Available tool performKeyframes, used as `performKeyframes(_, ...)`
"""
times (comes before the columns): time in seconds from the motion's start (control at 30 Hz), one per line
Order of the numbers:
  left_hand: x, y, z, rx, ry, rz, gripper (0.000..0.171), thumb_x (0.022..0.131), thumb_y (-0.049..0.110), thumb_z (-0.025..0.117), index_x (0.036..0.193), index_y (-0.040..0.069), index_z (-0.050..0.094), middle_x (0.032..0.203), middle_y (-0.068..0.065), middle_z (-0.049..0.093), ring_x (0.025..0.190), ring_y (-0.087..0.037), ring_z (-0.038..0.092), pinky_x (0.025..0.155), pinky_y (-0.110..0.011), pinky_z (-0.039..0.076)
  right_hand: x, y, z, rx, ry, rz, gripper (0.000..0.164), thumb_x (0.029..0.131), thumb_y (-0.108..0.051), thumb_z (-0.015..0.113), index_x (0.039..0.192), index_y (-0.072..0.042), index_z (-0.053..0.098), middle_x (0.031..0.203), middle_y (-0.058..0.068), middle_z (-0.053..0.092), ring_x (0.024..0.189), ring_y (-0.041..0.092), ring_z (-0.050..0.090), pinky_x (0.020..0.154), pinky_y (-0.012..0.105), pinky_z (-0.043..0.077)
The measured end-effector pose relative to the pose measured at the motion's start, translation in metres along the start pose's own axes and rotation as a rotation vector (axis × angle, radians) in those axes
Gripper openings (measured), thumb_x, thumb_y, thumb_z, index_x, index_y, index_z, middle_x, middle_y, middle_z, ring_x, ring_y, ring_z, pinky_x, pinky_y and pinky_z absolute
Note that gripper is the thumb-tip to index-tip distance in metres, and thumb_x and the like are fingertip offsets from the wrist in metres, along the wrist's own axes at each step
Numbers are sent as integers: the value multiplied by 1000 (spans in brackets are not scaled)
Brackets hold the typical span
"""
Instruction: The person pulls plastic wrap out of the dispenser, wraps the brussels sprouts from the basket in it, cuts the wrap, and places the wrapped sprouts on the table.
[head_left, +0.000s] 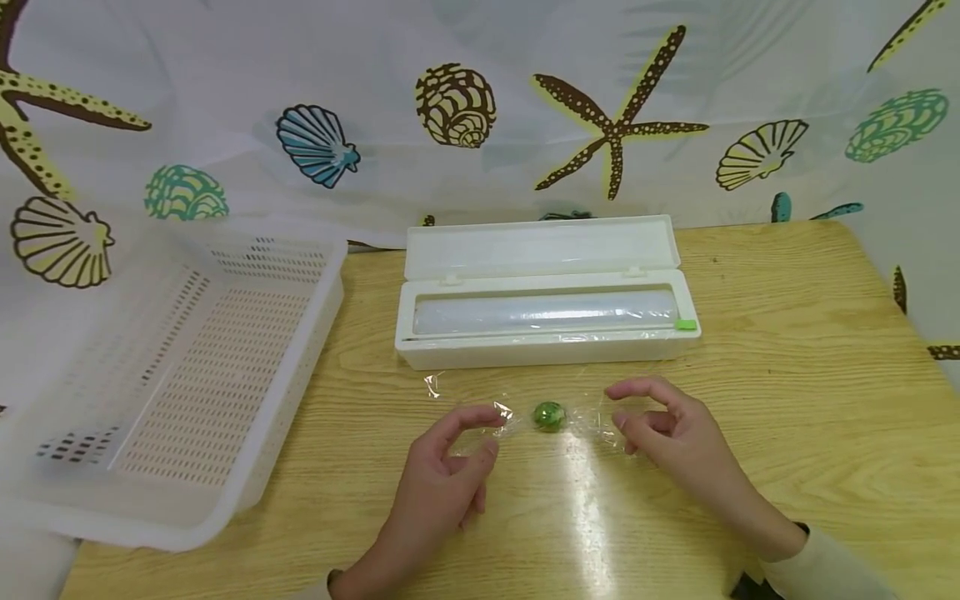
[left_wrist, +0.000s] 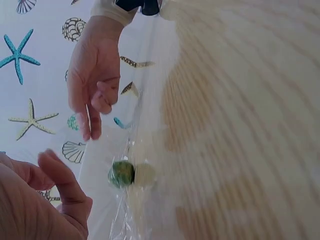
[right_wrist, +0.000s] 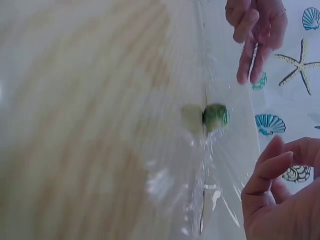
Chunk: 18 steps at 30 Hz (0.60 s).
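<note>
A small round green item point(head_left: 549, 416), mottled like a Brussels sprout, lies on the table with clear cling film point(head_left: 592, 421) around it and spread to both sides. To its left is my left hand point(head_left: 450, 479), thumb and index finger apart, close to the film's left end. My right hand point(head_left: 678, 442) is on the other side, fingers loosely bent with a gap to the thumb, beside the film's right end. Both wrist views show the green item point(left_wrist: 121, 174) point(right_wrist: 216, 117) under shiny film, with neither hand touching it.
Behind the film stands an open white box point(head_left: 525, 354) with a roll of cling film point(head_left: 543, 312) inside and its lid point(head_left: 540, 248) raised. A white perforated basket point(head_left: 300, 400) sits at the left. A shell-patterned cloth point(head_left: 390, 50) hangs behind the wooden table point(head_left: 817, 400).
</note>
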<state>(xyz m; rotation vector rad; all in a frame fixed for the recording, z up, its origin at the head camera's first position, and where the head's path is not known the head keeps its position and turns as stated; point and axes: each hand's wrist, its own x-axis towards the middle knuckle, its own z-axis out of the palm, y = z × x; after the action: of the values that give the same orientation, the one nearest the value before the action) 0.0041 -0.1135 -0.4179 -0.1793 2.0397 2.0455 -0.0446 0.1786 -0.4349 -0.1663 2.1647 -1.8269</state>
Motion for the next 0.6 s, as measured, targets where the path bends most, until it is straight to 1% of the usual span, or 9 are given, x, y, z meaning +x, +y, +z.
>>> performKeyframes(0.03, -1, -1, 2, -3, -15, -4, 33, 105, 0, 66, 138, 6, 69, 138, -17, 66, 50, -16, 55, 43, -22, 43, 0, 0, 4, -3, -18, 5, 33, 107, -14, 73, 137, -1, 67, 97, 20, 73, 75, 24, 69, 60, 27, 52)
performKeyframes(0.1, 0, -3, 7, -19, -42, -2, 38, 104, 0, 67, 142, 6, 66, 143, -16, 63, 56, -21, 63, 47, -25, 51, 1, -1, 11, -5, -51, 16, 36, 106, -13, 73, 140, -2, 66, 90, 21, 72, 76, 26, 70, 60, 27, 51)
performKeyframes(0.13, 0, -4, 9, -25, -52, 1, 41, 104, 0, 67, 144, 6, 64, 139, -16, 66, 59, -23, 66, 50, -27, 54, 1, -1, 15, -9, -64, 24, 38, 106, -13, 73, 141, -2, 65, 90, 20, 73, 77, 27, 71, 62, 26, 51)
performKeyframes(0.23, 5, -8, 16, -29, -73, 7, 47, 103, 1, 69, 149, 6, 61, 103, -17, 75, 61, -24, 68, 56, -32, 60, 4, -2, 25, -22, -78, 51, 42, 104, -13, 74, 144, -5, 64, 88, 18, 76, 76, 26, 72, 61, 24, 49)
performKeyframes(0.33, 10, -11, 22, -9, -59, 4, 49, 101, 0, 73, 148, 7, 63, 67, -18, 65, 54, -19, 62, 52, -30, 59, 7, -2, 33, 33, -56, 84, 42, 103, -11, 76, 143, -4, 66, 87, 19, 77, 70, 22, 70, 60, 22, 48)
performKeyframes(0.43, 17, -12, 27, 2, -22, 18, 47, 99, -2, 76, 145, 7, 67, 98, -16, 76, 47, -14, 56, 45, -25, 53, 10, -2, 40, 104, -26, 108, 40, 102, -9, 77, 140, -2, 67, 86, 22, 76, 64, 17, 67, 54, 20, 45)
performKeyframes(0.53, 23, -15, 31, -12, 12, 34, 45, 99, 1, 80, 143, 6, 69, 134, -13, 72, 44, -11, 53, 41, -22, 48, 11, 0, 44, 117, -16, 119, 41, 101, -9, 79, 140, -1, 68, 84, 21, 76, 58, 13, 61, 51, 19, 42)
performKeyframes(0.57, 25, -16, 32, -16, 19, 36, 44, 99, 3, 81, 142, 5, 70, 132, -12, 73, 44, -10, 52, 40, -21, 47, 11, 0, 45, 108, -15, 122, 42, 101, -9, 79, 140, -1, 68, 84, 20, 76, 56, 12, 60, 51, 19, 42)
performKeyframes(0.6, 26, -17, 33, -17, 25, 31, 44, 99, 4, 82, 142, 5, 70, 120, -14, 76, 43, -10, 51, 40, -21, 46, 11, 0, 45, 99, -13, 128, 43, 100, -10, 80, 140, -2, 68, 83, 19, 76, 55, 11, 56, 50, 19, 41)
